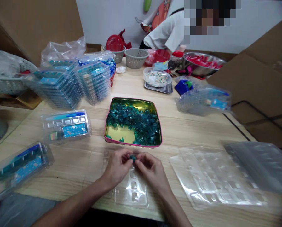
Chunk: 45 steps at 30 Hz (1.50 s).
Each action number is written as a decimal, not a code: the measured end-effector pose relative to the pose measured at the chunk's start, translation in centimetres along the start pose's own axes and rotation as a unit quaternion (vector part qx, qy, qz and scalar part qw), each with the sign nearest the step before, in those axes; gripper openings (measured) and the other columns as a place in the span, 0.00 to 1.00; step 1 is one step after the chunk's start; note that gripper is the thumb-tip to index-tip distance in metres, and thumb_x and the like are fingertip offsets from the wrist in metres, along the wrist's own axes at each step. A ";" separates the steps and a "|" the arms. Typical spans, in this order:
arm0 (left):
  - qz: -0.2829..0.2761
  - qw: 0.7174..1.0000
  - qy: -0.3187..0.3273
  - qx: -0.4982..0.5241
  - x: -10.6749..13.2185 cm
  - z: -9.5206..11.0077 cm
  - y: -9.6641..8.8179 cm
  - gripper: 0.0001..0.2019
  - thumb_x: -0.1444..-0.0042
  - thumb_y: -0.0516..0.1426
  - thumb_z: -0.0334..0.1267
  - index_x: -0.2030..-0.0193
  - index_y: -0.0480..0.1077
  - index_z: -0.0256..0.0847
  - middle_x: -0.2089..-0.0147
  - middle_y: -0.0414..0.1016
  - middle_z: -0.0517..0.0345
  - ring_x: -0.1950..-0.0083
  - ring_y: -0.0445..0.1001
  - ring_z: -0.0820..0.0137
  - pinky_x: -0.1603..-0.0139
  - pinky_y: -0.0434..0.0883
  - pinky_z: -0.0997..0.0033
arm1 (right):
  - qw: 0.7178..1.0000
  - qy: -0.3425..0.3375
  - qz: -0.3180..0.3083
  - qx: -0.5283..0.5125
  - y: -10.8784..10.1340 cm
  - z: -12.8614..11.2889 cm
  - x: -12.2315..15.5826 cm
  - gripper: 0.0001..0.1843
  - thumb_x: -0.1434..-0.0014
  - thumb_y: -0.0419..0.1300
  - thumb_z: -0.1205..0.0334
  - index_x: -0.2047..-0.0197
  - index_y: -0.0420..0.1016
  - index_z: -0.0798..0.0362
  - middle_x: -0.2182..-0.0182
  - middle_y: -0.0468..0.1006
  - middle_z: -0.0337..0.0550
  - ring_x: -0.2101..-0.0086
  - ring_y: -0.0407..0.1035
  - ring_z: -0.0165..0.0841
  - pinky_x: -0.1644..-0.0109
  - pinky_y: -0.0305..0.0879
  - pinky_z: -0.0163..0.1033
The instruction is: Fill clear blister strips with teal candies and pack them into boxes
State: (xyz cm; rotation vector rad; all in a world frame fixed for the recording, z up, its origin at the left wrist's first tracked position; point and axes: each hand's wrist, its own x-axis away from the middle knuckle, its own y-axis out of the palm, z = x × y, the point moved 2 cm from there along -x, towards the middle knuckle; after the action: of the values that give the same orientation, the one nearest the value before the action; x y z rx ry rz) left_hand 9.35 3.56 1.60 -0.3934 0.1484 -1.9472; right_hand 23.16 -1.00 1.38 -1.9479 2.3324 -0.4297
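My left hand point(117, 166) and my right hand point(149, 168) meet over the near middle of the wooden table, fingers pinched together on one small teal piece point(132, 157). Under them lies an empty clear plastic blister tray point(131, 190) with small square pockets. Just beyond my fingers stands a pink-rimmed yellow tin point(112, 135) filled with several loose teal pieces point(141, 121).
Filled blister packs lie at the left point(66, 125), point(18, 167), with stacks of them behind point(60, 85). Empty clear trays point(214, 179) spread at the right. Grey baskets point(136, 57), a metal bowl point(203, 61) and another person sit at the far edge. Cardboard stands right.
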 end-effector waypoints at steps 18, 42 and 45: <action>-0.078 0.956 0.137 -0.247 0.7 2.3 -0.1 0.09 0.42 0.50 0.32 0.66 0.71 0.35 0.66 0.74 0.50 0.64 0.72 0.65 0.63 0.67 0.67 | 0.918 -0.151 -0.116 0.348 -3.5 -6.3 -7.3 0.07 0.47 0.57 0.71 0.71 0.76 0.53 0.75 0.77 0.39 0.74 0.69 0.30 0.71 0.58 0.31; 0.008 0.997 0.043 0.068 -1.8 3.3 -5.1 0.07 0.54 0.57 0.37 0.76 0.70 0.35 0.80 0.69 0.60 0.78 0.67 0.75 0.79 0.65 0.77 | 0.975 0.009 -0.213 0.070 -3.0 -3.9 -11.0 0.07 0.61 0.65 0.63 0.77 0.75 0.57 0.84 0.71 0.34 0.82 0.61 0.25 0.77 0.55 0.31; 0.007 0.991 0.021 0.132 -1.4 2.8 -5.2 0.07 0.55 0.58 0.38 0.74 0.70 0.35 0.80 0.69 0.60 0.78 0.68 0.74 0.78 0.67 0.77 | 0.986 0.009 -0.164 -0.022 -2.3 -5.2 -9.2 0.12 0.61 0.68 0.59 0.74 0.75 0.58 0.84 0.71 0.34 0.82 0.61 0.24 0.77 0.55 0.31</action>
State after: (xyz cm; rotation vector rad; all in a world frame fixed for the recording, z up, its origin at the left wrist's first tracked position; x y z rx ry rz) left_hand 6.23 7.14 5.41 -0.1758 -0.0786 -1.9320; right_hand 25.87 8.43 5.83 -2.3663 2.0478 -0.4187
